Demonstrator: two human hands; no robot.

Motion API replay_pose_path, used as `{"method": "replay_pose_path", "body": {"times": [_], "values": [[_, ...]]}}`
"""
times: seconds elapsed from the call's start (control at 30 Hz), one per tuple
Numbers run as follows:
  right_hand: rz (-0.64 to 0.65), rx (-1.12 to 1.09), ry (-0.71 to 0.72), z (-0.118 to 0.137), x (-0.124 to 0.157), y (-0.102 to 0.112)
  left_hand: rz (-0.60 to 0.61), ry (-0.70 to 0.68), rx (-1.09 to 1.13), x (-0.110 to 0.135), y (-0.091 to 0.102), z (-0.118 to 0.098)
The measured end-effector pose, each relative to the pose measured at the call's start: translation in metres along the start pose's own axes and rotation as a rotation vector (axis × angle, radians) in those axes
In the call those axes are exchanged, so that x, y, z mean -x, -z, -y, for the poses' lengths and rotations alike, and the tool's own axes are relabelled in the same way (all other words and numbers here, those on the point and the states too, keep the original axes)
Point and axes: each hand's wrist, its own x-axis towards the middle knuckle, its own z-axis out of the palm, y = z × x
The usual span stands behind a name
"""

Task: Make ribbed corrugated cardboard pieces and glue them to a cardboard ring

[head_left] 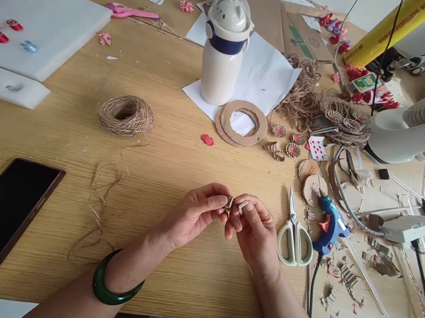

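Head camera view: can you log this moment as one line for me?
left hand: pinches corrugated cardboard piece | right hand: pinches pale cardboard strip | nearby: blue glue gun, green-handled scissors

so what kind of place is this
It looks like a craft workspace, probably for cardboard handiwork: a blue hot glue gun lies among cardboard scraps, with a ball of jute twine and a cut cardboard ring on the table too.
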Motion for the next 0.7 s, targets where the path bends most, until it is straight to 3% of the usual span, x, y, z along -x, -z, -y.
{"method": "replay_pose_path", "body": {"times": [0.4,0.7], "values": [[-0.016,0.035,0.009,-0.0015,0.0009,-0.0017,-0.025,0.016,-0.069,0.0021,-0.0010,0.0002],[-0.059,0.113,0.028,-0.0027,0.0023,0.0006,0.043,0.012,-0.058,0.0003,-0.0031,-0.0003]]}}
